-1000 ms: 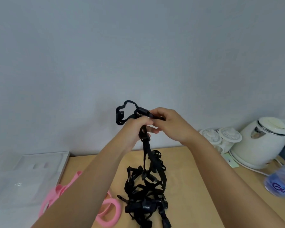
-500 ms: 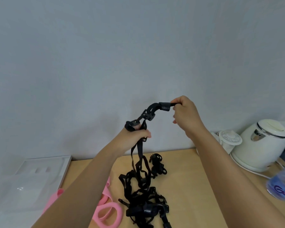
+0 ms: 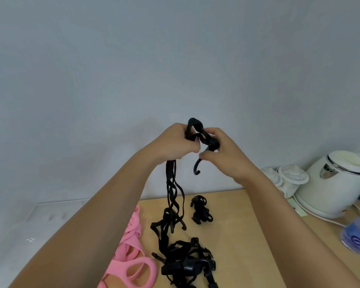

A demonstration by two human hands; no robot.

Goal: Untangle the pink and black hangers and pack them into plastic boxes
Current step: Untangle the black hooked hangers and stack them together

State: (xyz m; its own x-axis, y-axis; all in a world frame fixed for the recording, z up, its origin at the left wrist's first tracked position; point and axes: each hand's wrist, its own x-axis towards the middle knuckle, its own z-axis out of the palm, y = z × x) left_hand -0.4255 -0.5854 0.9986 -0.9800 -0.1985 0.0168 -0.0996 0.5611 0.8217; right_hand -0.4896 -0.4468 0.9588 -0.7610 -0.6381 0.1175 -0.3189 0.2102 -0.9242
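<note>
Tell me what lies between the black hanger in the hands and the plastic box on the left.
The left hand and right hand both grip the black hanger. Its straps run down into the black tangle on the table, seemingly caught there. The pink hangers lie between that tangle and the plastic box.

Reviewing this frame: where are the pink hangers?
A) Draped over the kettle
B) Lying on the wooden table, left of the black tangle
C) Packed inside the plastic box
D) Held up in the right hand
B: the pink hangers lie on the table left of the black hangers, whose straps the left hand and right hand grip.
</note>
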